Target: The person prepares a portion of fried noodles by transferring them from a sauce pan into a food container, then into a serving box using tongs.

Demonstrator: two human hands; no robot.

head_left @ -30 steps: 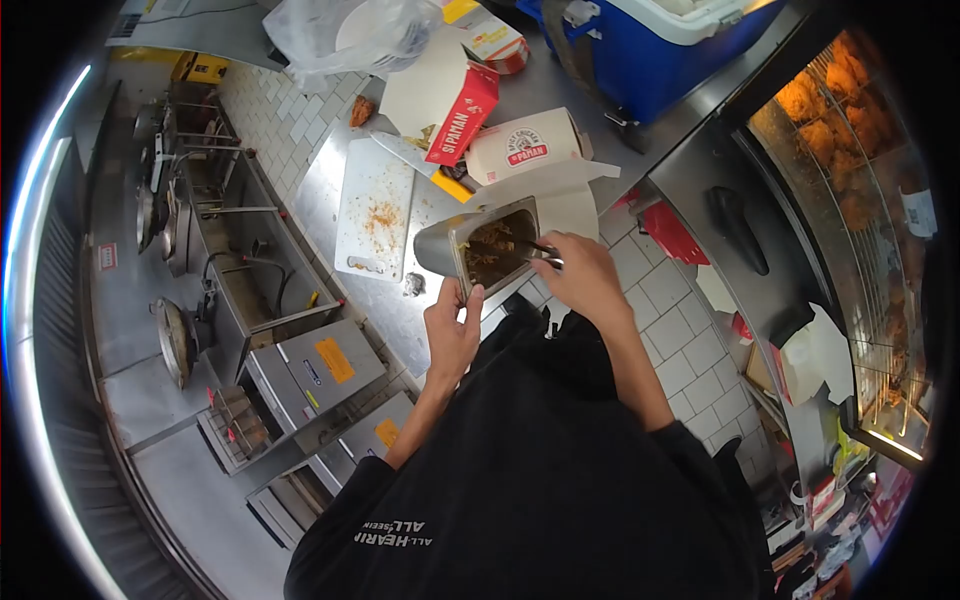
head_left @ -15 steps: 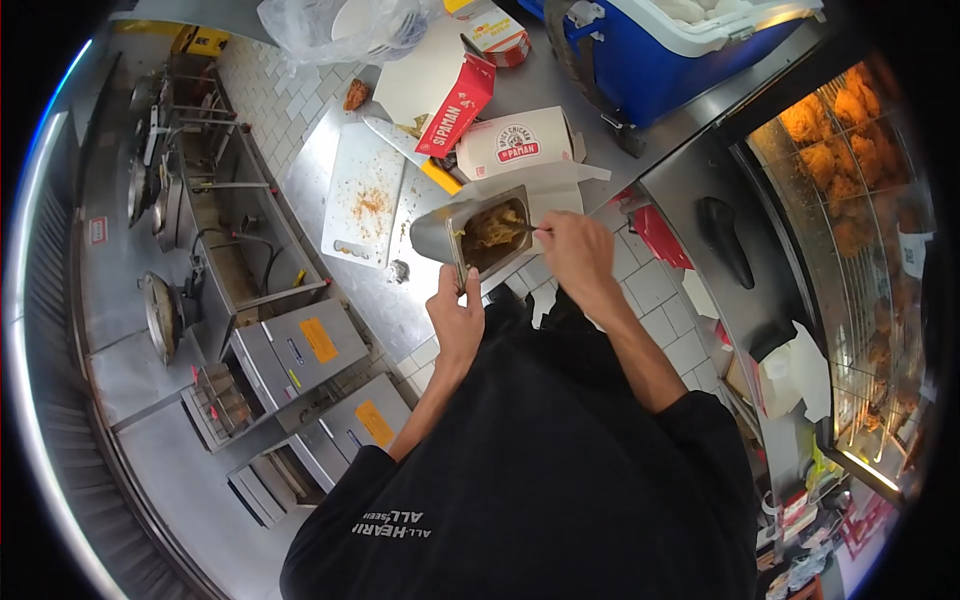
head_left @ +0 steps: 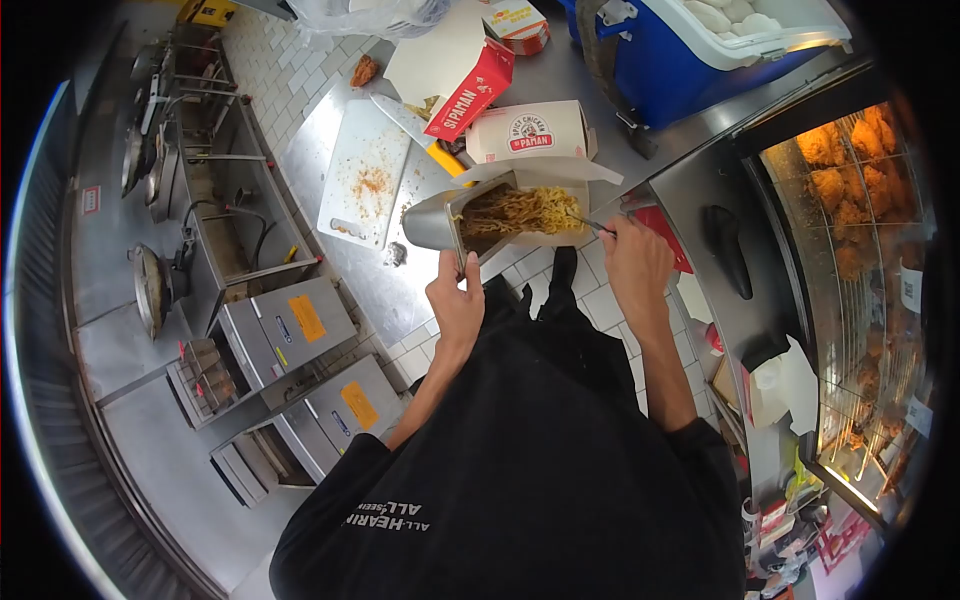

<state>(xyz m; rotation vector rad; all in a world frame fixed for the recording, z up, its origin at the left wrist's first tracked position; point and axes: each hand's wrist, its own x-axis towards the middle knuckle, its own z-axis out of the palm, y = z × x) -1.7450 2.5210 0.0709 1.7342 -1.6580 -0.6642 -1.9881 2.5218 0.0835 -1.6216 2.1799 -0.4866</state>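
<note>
My left hand (head_left: 458,305) pinches the near rim of a rectangular metal pan (head_left: 430,222), which is tilted with its mouth to the right. Strands of noodles (head_left: 545,212) stretch from the pan out over an open white paper box (head_left: 603,172). In my right hand (head_left: 638,258) is a thin fork (head_left: 598,227), its tip among the noodles. A closed carton (head_left: 530,130) printed "Spicy Chicken Si Paman" sits just beyond the pan. Behind it stands an open red-and-white carton (head_left: 478,92) with food partly visible inside.
A white cutting board (head_left: 366,172) with crumbs and a knife with a yellow handle (head_left: 446,158) lie on the steel table. A fried chicken piece (head_left: 364,70) sits at the far edge. The blue cooler (head_left: 660,70) is beyond; a lit chicken display (head_left: 850,190) stands right, fryers (head_left: 285,325) left.
My right hand has moved right with the fork, drawing noodles out of the pan over the paper box. My left hand keeps its hold on the pan.
</note>
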